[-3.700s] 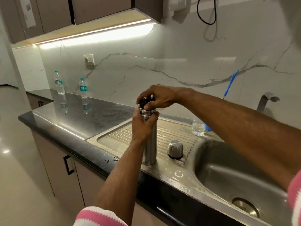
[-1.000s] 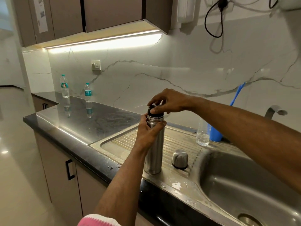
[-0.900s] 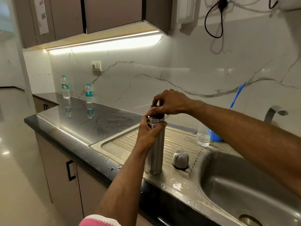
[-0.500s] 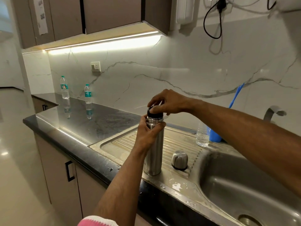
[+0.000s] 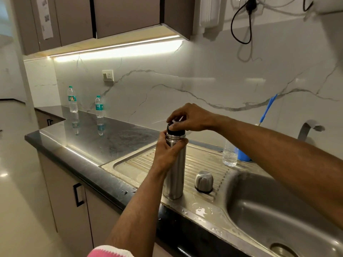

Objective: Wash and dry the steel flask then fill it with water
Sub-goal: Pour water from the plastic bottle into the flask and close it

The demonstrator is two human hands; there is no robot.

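Left hand (image 5: 168,152) fingers wrapped around upright cylindrical steel flask (image 5: 174,175) on ribbed drainboard (image 5: 202,162); right hand (image 5: 189,117), arched from right, fingertips pinching black round stopper (image 5: 174,131).

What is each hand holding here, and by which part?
Left hand grips the upright steel flask around its upper body, below the neck. Right hand pinches the black stopper at the flask's mouth.

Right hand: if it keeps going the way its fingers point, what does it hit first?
Already touching: the right hand pinches the black stopper on the steel flask. Past that, probably open countertop; depth unclear.
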